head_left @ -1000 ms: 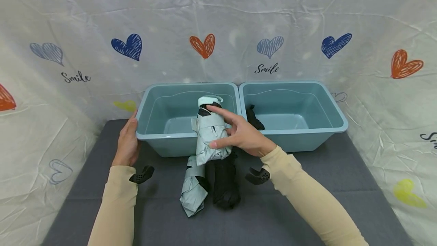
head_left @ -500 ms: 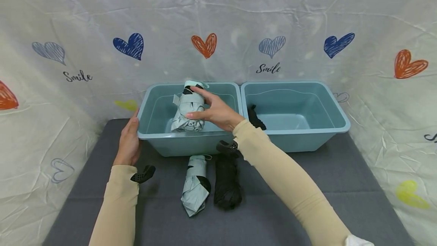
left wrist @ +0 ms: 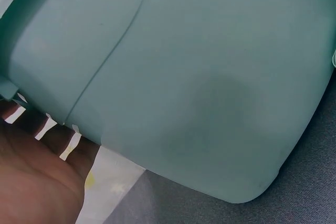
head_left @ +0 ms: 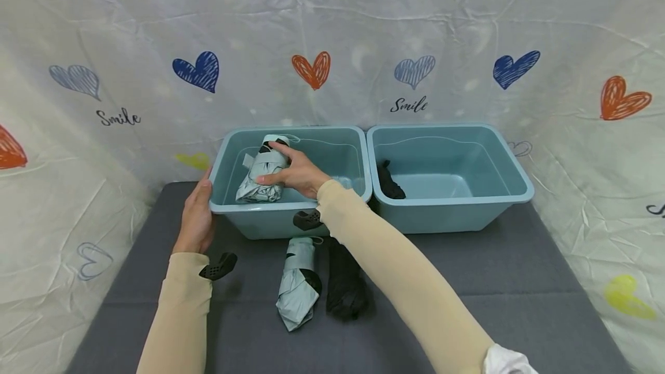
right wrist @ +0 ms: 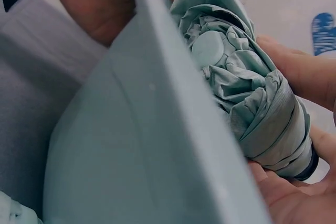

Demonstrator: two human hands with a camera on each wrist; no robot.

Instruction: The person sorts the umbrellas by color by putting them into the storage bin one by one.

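Note:
My right hand (head_left: 298,174) grips a pale mint folded umbrella (head_left: 260,180), its thumb on the near side and fingers toward the handle end. The umbrella is tilted inside the left blue-green bin (head_left: 291,206); the right wrist view shows its bunched fabric end (right wrist: 231,72) just beyond the bin rim. My left hand (head_left: 195,215) rests against the left end of that bin, fingers straight along its outer wall below the rim. In the left wrist view its fingers (left wrist: 55,137) meet the bin wall (left wrist: 199,77).
A matching right bin (head_left: 452,215) stands alongside, with a small black bundle (head_left: 389,182) at its left end. A second mint folded umbrella (head_left: 298,287) and a black folded umbrella (head_left: 345,287) lie on the dark grey tabletop (head_left: 415,328). A heart-printed cloth (head_left: 353,27) hangs behind.
My right hand has carried the mint umbrella from over the bin's front rim leftward and down into the left bin. The left hand has stayed at the bin's end.

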